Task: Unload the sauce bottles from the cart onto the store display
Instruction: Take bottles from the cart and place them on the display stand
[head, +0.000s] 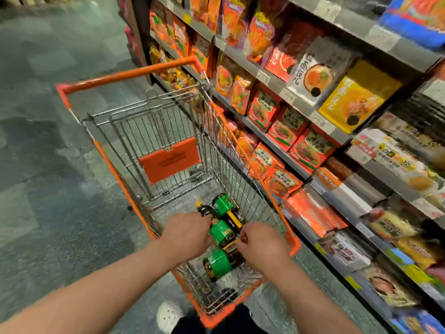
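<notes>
Head view: wire cart (154,131) with orange trim parked right beside the store shelves (284,85). Sauce bottles (222,227) with green labels lie on their sides in the cart's bottom. Both hands are down in the basket. Left hand (185,235): fingers curled over the bottle cluster, gripping one. Right hand (263,245): fingers pinching a yellow bit at the bottles; blurred, can't tell what exactly. Shelves hold orange and yellow packets.

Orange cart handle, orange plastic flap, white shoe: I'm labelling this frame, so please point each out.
Orange cart handle (125,74), head view, middle of the bar.
Orange plastic flap (169,160), head view, centre of its face, on the wire basket's far wall.
White shoe (168,317), head view, on its perforated top.
</notes>
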A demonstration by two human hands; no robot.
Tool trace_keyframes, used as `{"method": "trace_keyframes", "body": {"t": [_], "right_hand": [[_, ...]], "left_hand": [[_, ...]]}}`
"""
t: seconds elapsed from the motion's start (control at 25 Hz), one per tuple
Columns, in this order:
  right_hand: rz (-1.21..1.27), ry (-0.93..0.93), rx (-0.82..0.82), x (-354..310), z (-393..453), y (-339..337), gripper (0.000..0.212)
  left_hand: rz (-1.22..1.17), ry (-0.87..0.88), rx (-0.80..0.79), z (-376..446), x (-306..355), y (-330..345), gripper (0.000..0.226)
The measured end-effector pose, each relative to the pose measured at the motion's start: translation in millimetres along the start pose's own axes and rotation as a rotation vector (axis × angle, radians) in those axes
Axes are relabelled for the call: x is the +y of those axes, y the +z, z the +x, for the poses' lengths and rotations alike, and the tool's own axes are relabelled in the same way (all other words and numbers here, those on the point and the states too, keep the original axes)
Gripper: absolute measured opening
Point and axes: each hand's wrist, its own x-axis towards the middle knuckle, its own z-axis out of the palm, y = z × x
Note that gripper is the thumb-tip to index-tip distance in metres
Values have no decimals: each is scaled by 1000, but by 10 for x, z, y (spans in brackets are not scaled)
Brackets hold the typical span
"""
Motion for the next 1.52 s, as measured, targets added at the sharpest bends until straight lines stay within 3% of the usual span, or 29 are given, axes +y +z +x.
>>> {"method": "trace_keyframes", "body": {"t": [0.28, 0.64, 0.76, 0.92, 1.12, 1.32, 1.52], "right_hand": [[-74, -87, -246, 414, 1520, 551, 32], [-94, -113, -488, 499, 2686, 1638, 41], [-100, -55, -483, 478, 2883, 2032, 50], [-77, -126, -490, 381, 3017, 2464, 57], [-212, -124, -453, 107, 3253, 2782, 70], [-259, -55, -510, -60, 3300, 3031, 97], [-71, 31, -525, -48, 3293, 3133, 96]], "left_hand": [[-58, -202, -148, 1069, -247, 495, 24], [-267, -353, -295, 2161, -575, 1541, 36], [-371, -415, -368, 2444, -606, 1990, 36], [-526, -541, -427, 2582, -634, 2569, 31], [-704, -660, -515, 2597, -657, 3248, 50], [-818, -746, -420, 2572, -547, 3477, 44], [-854, -823, -362, 2476, -494, 3463, 42]]}}
